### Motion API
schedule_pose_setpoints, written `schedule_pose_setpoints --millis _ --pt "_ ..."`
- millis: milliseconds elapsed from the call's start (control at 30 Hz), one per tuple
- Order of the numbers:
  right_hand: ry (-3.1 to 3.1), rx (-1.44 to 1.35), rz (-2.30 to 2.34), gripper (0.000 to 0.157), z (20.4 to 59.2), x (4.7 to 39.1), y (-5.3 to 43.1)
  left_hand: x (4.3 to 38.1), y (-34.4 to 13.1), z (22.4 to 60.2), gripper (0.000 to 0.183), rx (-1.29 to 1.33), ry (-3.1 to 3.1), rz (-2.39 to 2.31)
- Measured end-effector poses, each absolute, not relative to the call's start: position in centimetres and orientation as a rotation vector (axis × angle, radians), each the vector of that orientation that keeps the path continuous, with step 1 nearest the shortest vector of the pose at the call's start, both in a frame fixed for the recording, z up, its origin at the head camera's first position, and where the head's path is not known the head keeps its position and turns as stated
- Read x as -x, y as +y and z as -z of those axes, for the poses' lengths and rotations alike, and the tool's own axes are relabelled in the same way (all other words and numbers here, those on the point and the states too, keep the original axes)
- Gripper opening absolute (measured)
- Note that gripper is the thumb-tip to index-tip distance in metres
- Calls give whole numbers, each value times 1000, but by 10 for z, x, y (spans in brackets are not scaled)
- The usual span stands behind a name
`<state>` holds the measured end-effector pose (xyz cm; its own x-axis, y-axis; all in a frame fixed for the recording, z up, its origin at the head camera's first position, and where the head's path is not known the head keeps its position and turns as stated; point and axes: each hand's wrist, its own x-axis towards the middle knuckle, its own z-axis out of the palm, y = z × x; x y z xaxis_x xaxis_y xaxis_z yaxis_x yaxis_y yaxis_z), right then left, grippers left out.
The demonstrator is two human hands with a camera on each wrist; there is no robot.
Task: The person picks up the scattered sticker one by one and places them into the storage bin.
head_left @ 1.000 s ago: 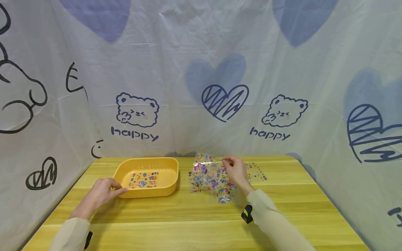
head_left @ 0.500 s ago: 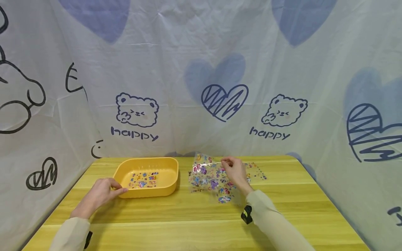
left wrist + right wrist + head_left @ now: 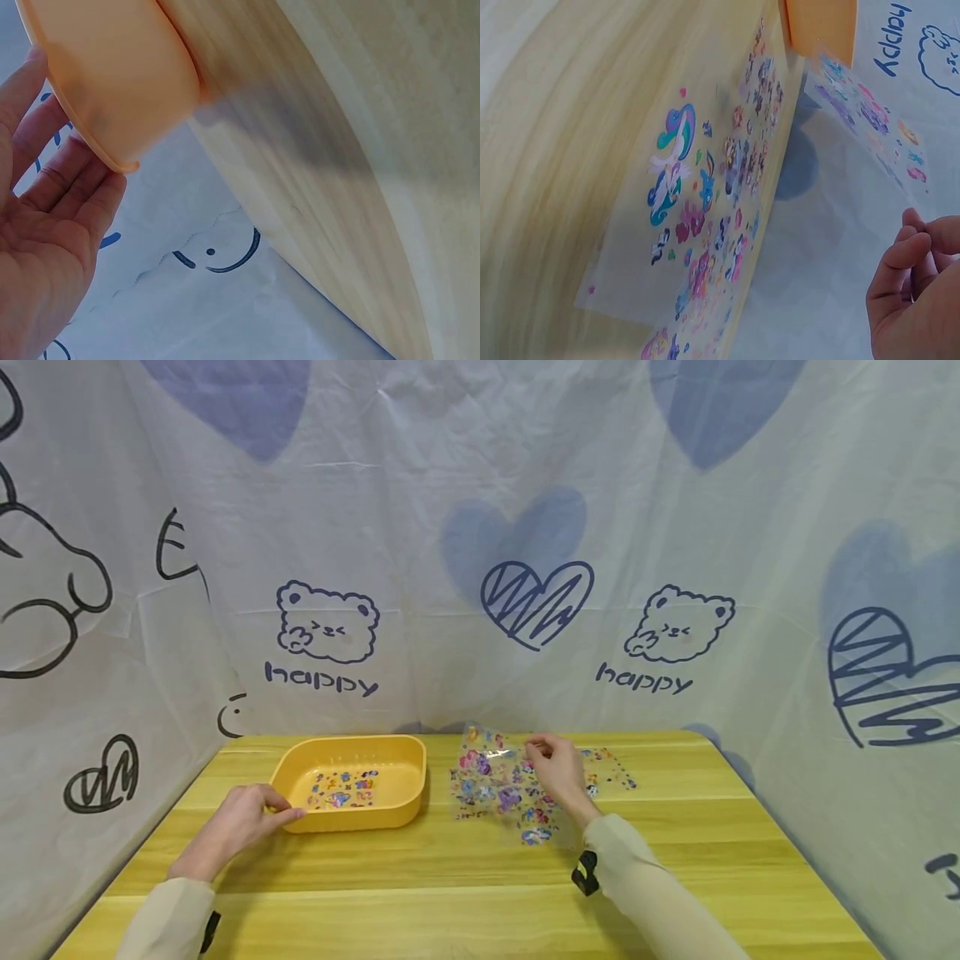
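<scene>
In the head view, my left hand [image 3: 236, 825] holds the front left corner of a yellow plastic tray [image 3: 408, 806], thumb along the front rim. The left wrist view shows fingertips against the rim of that tray [image 3: 135, 90]. My right hand [image 3: 558, 772] pinches the edge of a clear sticker sheet [image 3: 480, 764] printed with colourful ponies, thumb against the fingers. The raised sheet [image 3: 870, 112] hangs tilted in the right wrist view, beyond the fingertips. Below it, more clear sticker sheets [image 3: 675, 180] lie overlapping on the table. Some of their edges are hard to make out.
A sticker sheet [image 3: 341, 797] lies inside the tray. The wooden table [image 3: 420, 902] extends in front of both hands. Behind and at the sides hangs a white cloth [image 3: 420, 635] with drawn hearts and bears.
My right hand has shifted very slightly left, and the raised sticker sheet has moved a little with it. The left hand and the tray stay in place.
</scene>
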<state>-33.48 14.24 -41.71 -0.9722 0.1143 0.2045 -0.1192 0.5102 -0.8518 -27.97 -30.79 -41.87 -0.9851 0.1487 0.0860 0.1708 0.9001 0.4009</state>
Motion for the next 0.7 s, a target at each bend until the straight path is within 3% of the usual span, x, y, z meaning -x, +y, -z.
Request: schedule_pose_setpoints --millis 700 --pt "-2174 36 -1743 17 420 333 104 278 -306 416 31 253 -3014 619"
